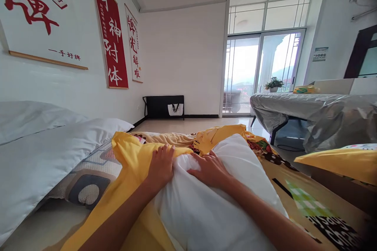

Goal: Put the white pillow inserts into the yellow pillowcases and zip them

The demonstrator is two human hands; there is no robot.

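A plump white pillow [212, 211] lies in front of me, partly wrapped in a yellow pillowcase [132, 164] on its left side. My left hand [161, 166] grips the yellow fabric where it meets the pillow's top. My right hand [209, 170] presses down on the white pillow beside it, fingers bent into the stuffing. Both forearms reach in from the bottom edge.
A white pillow [38, 153] and a patterned pillow [88, 180] lie at left on the bed. A yellow patterned sheet [306, 200] covers the bed. A plastic-covered table [309, 110] stands at right, glass balcony doors [259, 70] beyond, red banners [110, 31] on the left wall.
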